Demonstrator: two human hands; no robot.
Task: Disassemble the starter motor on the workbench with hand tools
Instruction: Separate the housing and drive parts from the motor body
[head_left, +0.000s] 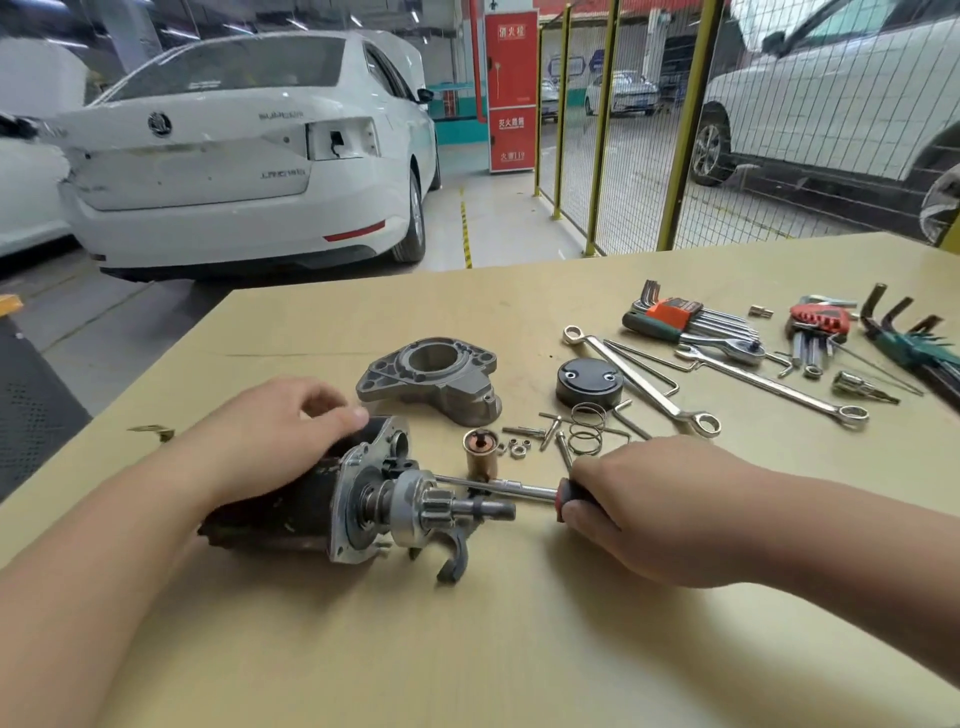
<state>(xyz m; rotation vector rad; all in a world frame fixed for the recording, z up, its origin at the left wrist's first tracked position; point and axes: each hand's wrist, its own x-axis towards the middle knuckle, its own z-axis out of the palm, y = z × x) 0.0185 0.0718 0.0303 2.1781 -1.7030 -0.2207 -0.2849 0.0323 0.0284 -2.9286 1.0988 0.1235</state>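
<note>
Starter motor: the dark, cylindrical steel starter motor (291, 499) lies on its side on the near-left part of the pale tan wooden workbench (519, 649), with its silver end plate and shaft pointing right.
Pinion end: the toothed silver pinion gear (441, 506) sits exposed on the shaft. The black forked lever (457, 558) hangs beneath it with its foot on the bench.
Left hand: the left hand (280, 431) lies over the top of the body, fingers curled down round it and thumb by the end plate.
Right hand: the right hand (639, 499) has its fingers wrapped round the red-and-black handle of the slim steel screwdriver (498, 486). The tip reaches in behind the pinion; what it touches cannot be told.
Slip risk: if the tip is not seated, a push could skate it off toward the left thumb, which is close to the blade's line.
Roll risk: the round body is held only from above, so sideways prying could roll it and pull the tip free.
Lever risk: the fork looks loosely held and may drop out once disturbed.
Loose parts: the copper-coloured cylindrical plunger (481, 452), small silver nuts (514, 447) and steel coil spring (587, 428) lie just beyond the shaft. A jerked handle could scatter them.
Farther out: the grey cast-aluminium nose housing (436, 379), black round cap (588, 383) and chrome ring spanner (644, 384) lie well apart from the work, likely safe.
</note>
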